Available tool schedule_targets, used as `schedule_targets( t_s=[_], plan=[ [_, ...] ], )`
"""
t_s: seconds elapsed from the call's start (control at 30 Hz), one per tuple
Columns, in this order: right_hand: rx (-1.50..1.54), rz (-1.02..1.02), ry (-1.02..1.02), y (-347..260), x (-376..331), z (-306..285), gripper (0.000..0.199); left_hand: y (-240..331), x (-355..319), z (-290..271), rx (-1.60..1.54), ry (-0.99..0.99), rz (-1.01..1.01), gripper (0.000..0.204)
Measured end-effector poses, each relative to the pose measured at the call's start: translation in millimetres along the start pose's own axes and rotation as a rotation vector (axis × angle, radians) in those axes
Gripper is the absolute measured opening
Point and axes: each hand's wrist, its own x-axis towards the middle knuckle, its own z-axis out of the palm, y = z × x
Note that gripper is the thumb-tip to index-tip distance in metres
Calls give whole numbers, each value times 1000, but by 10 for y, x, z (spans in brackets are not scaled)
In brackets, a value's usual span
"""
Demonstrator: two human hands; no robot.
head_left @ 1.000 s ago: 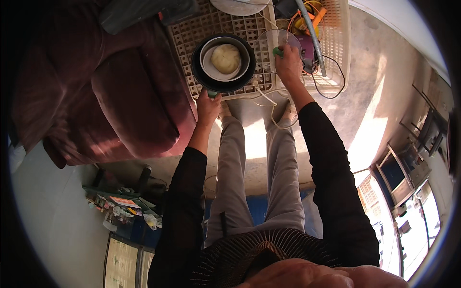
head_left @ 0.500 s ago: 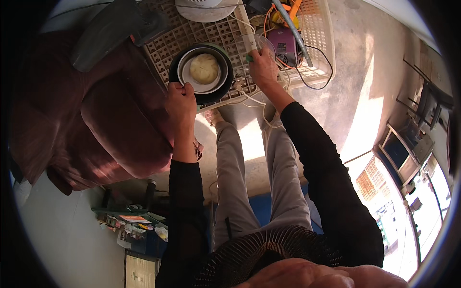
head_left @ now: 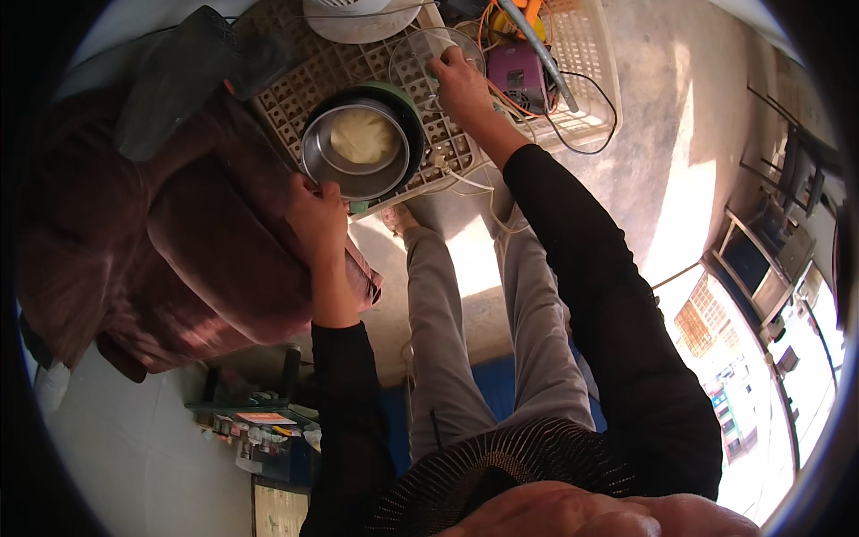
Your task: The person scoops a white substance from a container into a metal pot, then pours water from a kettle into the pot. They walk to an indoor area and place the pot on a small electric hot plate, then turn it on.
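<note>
Since approx. half a sec. ago, both hands have shifted: left hand has dropped from the pan's rim to its near-left edge, and right hand has moved up onto a clear glass lid beyond the pan. Left hand is curled, fingers closed on the lip of the steel pan, which sits inside a dark green-rimmed cooker just ahead of the left hand. Pale dough lies in the pan's centre. Right hand is closed on the glass lid, fingers wrapped at its near-right edge; lid lies flat on the lattice-topped bench, just right of & beyond the pan. Beside the right hand, to its right, a white basket holds a purple box w/ cables. Well left of the left hand, a dark red armchair. Grey-trousered legs stretch below both hands.
</note>
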Motion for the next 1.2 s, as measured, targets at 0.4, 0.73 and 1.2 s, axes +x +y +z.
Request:
schedule_targets(
  t_s=[0.4,0.73,1.2],
  plan=[
    [-16,-92,85,50,94,-63,33,-138,-455,-693,-353,130,-130,8],
    [-20,-439,-102,-1213,-413,-325,12,-158,-439,-708,-483,149,-104,12],
    [-251,-416,-341,-1383,-382,-70,21,-319,-449,-585,-526,107,-113,10]
  ],
)
